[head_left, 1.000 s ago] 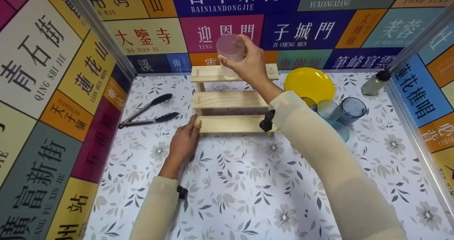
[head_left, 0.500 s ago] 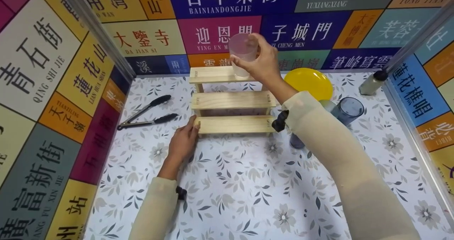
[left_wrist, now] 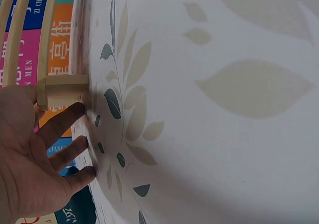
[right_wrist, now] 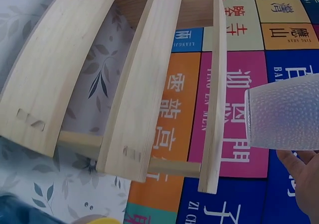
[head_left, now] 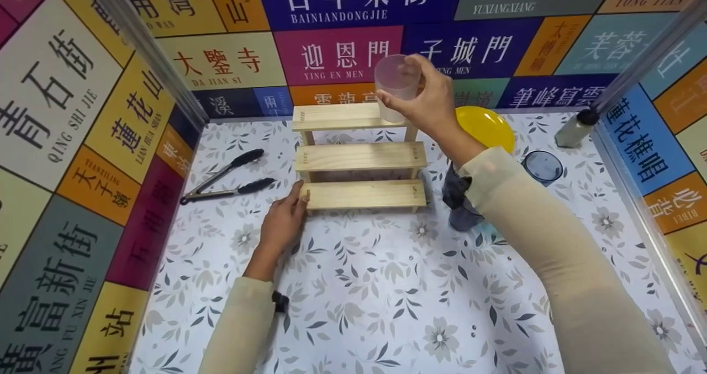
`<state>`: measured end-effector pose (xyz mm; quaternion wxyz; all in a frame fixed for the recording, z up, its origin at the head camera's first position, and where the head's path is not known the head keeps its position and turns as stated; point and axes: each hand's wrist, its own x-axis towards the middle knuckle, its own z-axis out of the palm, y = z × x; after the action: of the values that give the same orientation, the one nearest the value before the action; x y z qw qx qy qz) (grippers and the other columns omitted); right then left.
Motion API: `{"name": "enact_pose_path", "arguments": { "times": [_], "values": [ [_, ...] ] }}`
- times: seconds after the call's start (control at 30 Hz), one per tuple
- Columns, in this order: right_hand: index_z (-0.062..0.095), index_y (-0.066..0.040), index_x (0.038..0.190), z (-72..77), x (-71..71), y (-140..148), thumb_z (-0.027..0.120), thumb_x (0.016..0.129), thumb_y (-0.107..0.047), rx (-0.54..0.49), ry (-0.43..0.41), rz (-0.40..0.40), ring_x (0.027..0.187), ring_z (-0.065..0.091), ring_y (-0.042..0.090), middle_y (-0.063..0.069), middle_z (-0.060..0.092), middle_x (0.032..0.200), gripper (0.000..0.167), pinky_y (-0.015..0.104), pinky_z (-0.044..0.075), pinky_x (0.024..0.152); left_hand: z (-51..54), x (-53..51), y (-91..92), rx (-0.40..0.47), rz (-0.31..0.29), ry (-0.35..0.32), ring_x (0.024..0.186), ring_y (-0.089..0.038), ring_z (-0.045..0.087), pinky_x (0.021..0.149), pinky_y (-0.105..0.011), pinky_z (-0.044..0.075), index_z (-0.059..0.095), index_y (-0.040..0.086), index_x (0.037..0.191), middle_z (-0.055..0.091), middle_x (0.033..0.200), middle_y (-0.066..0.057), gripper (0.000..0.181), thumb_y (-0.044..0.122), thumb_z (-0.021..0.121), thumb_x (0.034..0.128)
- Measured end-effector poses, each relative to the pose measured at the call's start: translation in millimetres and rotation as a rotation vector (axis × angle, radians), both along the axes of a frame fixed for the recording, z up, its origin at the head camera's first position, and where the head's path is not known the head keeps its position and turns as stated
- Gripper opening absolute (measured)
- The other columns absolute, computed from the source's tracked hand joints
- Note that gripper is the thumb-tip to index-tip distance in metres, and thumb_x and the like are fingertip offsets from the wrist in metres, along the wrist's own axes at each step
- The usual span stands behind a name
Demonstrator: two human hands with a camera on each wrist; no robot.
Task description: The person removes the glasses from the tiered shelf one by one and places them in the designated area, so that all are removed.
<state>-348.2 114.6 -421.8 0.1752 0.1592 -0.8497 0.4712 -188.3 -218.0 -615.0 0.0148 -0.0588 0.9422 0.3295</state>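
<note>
My right hand (head_left: 433, 98) grips a frosted translucent cup (head_left: 393, 81), thumb on the near side. The cup is upright, over the right part of the top shelf of a three-step wooden rack (head_left: 359, 194). From the right wrist view, a gap shows between the base of the cup (right_wrist: 284, 117) and the top shelf (right_wrist: 215, 94). At the lower shelf's left end, my left hand (head_left: 283, 222) touches the rack. In the left wrist view, the fingers of that hand (left_wrist: 30, 159) are spread and extended beside the wood.
Black-tipped tongs (head_left: 257, 185) lie spread on the left. Right of the rack are a yellow plate (head_left: 489, 128), a dark blue glass (head_left: 543, 167) and another blue glass (head_left: 464, 219), partly behind my right arm. A dark-capped bottle (head_left: 574, 132) stands by the right wall.
My right hand has carried the cup rightward along the top shelf. The right forearm now hides more of the plate and glasses. The left hand stays at the rack's end.
</note>
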Motion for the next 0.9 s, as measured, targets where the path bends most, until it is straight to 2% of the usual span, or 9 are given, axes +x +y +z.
{"name": "enact_pose_path", "arguments": {
  "times": [0.4,0.5,0.7,0.9],
  "values": [
    [0.066,-0.010,0.144,-4.1,11.5,33,0.098,0.082,-0.050,0.014,0.024,-0.005,0.127,0.071,0.016,0.000,0.080,0.133,0.081,0.037,0.058,0.106,-0.7,-1.0,-0.5,0.002,-0.011,-0.008,0.142,-0.047,0.062,0.115,-0.067,0.049,0.040,0.035,0.173,0.067,0.153,-0.024,0.060,0.057,0.045,0.1175],
    [0.066,-0.012,0.144,-4.7,15.7,42,0.097,0.083,-0.049,0.022,0.016,-0.018,0.128,0.070,0.015,-0.002,0.080,0.134,0.078,0.032,0.057,0.106,-1.1,-1.6,-0.8,0.003,-0.018,-0.007,0.142,-0.047,0.061,0.115,-0.067,0.049,0.039,0.035,0.173,0.067,0.153,-0.024,0.060,0.057,0.045,0.1175],
    [0.066,-0.011,0.144,-8.0,24.9,58,0.097,0.084,-0.046,0.024,0.044,-0.015,0.124,0.073,0.019,-0.001,0.081,0.133,0.076,0.019,0.054,0.095,-2.4,-3.1,-1.7,-0.007,-0.034,-0.004,0.139,-0.046,0.063,0.111,-0.067,0.051,0.038,0.035,0.174,0.070,0.148,-0.023,0.059,0.055,0.044,0.1183],
    [0.066,-0.011,0.145,-10.9,34.3,74,0.098,0.085,-0.041,0.020,0.040,-0.024,0.120,0.075,0.021,0.001,0.081,0.133,0.075,0.015,0.056,0.092,-3.8,-3.8,-1.8,-0.008,-0.031,0.000,0.138,-0.046,0.064,0.112,-0.066,0.051,0.040,0.035,0.173,0.071,0.146,-0.024,0.059,0.056,0.044,0.1179]
  ]
}}
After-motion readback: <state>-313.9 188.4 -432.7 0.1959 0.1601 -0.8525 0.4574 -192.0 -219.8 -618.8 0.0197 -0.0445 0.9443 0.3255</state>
